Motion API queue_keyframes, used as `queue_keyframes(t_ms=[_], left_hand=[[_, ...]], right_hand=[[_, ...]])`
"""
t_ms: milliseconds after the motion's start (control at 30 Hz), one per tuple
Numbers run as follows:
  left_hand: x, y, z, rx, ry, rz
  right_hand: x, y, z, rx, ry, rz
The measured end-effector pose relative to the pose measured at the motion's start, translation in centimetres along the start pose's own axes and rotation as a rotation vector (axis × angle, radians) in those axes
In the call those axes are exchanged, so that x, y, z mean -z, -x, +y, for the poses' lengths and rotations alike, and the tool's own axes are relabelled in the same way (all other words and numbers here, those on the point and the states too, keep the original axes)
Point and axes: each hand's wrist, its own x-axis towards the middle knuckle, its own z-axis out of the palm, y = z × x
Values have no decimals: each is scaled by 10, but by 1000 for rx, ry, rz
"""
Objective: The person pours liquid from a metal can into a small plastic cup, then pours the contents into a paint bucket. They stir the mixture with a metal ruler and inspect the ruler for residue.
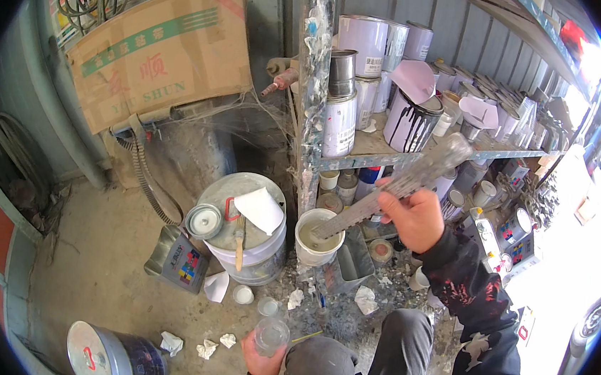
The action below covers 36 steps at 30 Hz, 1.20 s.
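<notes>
My right hand (418, 220) is closed around a long, flat, paint-crusted stirring stick (364, 210). Its upper part is blurred, and its lower end reaches into a white plastic tub (313, 258) holding pale liquid. Low in the view, beside my knee, my left hand (260, 360) grips a clear plastic cup (272, 333). Left of the tub stands a large lidded bucket (260, 265); a brush (239, 243), a small round tin (204, 222) and a white sheet (259, 209) lie on its lid. A grey rectangular tin (352, 265) sits just right of the tub.
Shelves (360, 160) at the right carry many paint cans, one black-dripped can (412, 123) among them. A steel post (313, 103) rises behind the tub. Two small cups (243, 295), crumpled paper (206, 349), a square tin (178, 259) and another bucket (96, 355) occupy the floor.
</notes>
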Motion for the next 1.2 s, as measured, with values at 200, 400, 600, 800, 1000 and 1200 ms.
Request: queue_keyframes(t_ms=[200,400,600,800,1000,1200], left_hand=[[5,0,0,14,0,-14],[-4,1,-7,-28,-6,-12],[-11,2,-14,-19,45,-12],[-9,2,-12,-25,2,-17],[-10,0,-8,31,101,17],[-11,0,-2,61,126,48]], right_hand=[[6,0,2,14,-57,34],[31,0,-34,141,-55,129],[45,4,-57,246,-49,205],[50,5,-64,280,-92,246],[53,6,-67,309,-47,222],[53,7,-72,331,-42,236]])
